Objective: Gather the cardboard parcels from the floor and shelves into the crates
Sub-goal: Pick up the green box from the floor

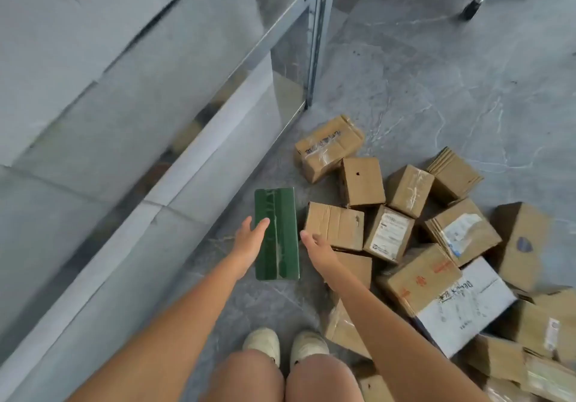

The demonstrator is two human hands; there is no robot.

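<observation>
While both hands reach down with fingers spread and nothing in them, the flat green parcel [276,233] lies on the floor [436,74] between them, the left hand [252,239] over its near left edge and the right hand [314,247] just past its right edge. It looks thin and glossy with tape, so a squeeze from the sides could slip, or the fingers may fail to get under it against the hard floor. Just beyond the right hand, the brown box [335,225] sits close enough that the knuckles might knock it and disturb the heap of cardboard parcels [436,245] stretching away to that side. No crate shows anywhere near the hands, so carrying will likely mean turning blind among loose boxes by the feet [285,344], a tripping risk.
</observation>
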